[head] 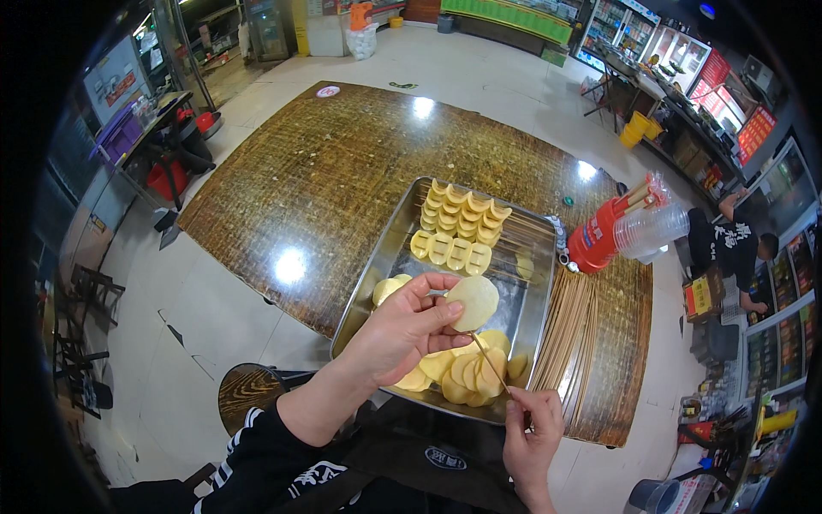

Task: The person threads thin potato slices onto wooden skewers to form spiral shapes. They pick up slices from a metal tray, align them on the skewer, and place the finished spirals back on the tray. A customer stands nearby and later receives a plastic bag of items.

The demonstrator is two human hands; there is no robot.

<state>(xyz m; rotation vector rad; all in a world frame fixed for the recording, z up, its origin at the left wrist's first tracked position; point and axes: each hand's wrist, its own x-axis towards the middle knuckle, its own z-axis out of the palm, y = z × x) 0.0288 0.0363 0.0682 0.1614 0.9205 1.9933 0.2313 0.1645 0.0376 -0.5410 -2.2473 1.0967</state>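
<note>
My left hand (411, 327) holds a thin round potato slice (475, 303) between thumb and fingers above a metal tray (443, 406). In my right hand (532, 424) is the lower part of a thin wooden skewer (491, 360), whose upper end meets the slice's lower edge; whether it pierces the slice is hidden. Loose potato slices (472, 379) lie overlapping in the near end of the tray, with more slices (387, 289) at its left side, partly behind my left hand. At the far end, skewered slices (459, 218) lie in curved rows, their sticks pointing right.
The tray stands on a brown wooden table (308, 173). Right of it lie a bundle of bare skewers (568, 347), a red container (594, 238) and stacked clear plastic cups (652, 230). A wooden stool (249, 395) stands near my left arm. Another person (725, 250) is at the far right, by shelves.
</note>
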